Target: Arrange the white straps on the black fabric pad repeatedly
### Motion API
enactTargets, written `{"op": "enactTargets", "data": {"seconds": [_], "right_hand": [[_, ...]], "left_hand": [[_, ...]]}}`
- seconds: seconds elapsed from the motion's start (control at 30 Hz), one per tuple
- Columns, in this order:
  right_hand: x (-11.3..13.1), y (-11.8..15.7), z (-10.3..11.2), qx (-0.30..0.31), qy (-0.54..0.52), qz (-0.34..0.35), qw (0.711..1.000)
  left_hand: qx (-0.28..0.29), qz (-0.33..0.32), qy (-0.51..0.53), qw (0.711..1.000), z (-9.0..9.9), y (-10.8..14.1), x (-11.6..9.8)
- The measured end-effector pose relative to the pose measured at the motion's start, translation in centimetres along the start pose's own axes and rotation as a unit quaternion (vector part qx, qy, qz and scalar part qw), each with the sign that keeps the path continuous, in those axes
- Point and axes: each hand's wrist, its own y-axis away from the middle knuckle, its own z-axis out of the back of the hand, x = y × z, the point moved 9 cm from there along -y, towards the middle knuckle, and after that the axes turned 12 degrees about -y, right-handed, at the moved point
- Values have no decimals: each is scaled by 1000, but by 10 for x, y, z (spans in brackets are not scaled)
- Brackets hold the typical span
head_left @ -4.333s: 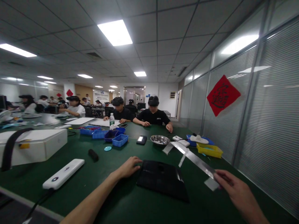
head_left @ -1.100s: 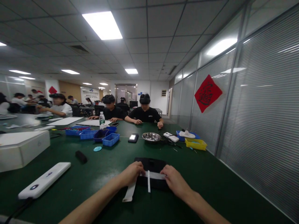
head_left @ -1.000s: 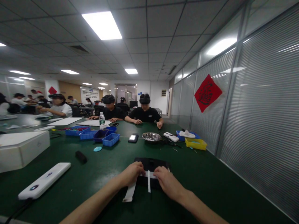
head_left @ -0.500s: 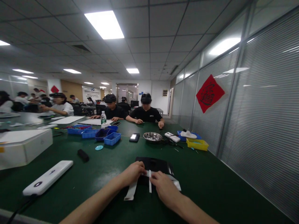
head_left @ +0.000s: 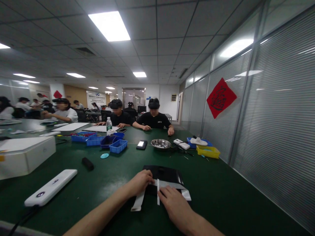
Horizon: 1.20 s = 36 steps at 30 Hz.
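A glossy black flat object lies on the green table in front of me, its exact kind unclear. A pale grey band crosses it, with white ends hanging out at both sides. Over this band stands a narrow white strip, pointing toward me. My left hand is closed, its fingertips pressing the band at the left of the narrow strip. My right hand is closed too, with bent fingers against the lower right edge of the narrow strip; its thumb is mostly hidden.
A white power bank with a cable and a black block lie to the left. Farther off are blue trays, a metal bowl, a phone and a yellow tray. Other people sit across the table.
My right hand has slid slightly down toward me along the narrow strip, uncovering more of the grey band. The strip has shifted slightly toward me. My left hand stays in place.
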Motion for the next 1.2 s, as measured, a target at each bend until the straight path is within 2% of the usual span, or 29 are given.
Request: {"op": "enactTargets", "data": {"seconds": [0.23,0.57,0.8,0.93,1.07,1.2], "right_hand": [[3,2,-2,-36,41,25,998],[-4,-3,19,-14,-143,-15,989],[-9,-3,16,-14,-166,-29,986],[-38,-4,27,-40,-173,-90,980],[-77,2,32,-23,-172,-182,968],[-93,11,37,-14,-185,-207,961]], "left_hand": [[-8,-1,-3,1000,1,1,-1],[-1,4,11,1000,5,2,-1],[2,6,15,1000,5,3,-2],[-3,6,21,1000,12,4,-6],[12,14,35,999,19,6,-8],[27,29,67,997,19,8,-1]]}}
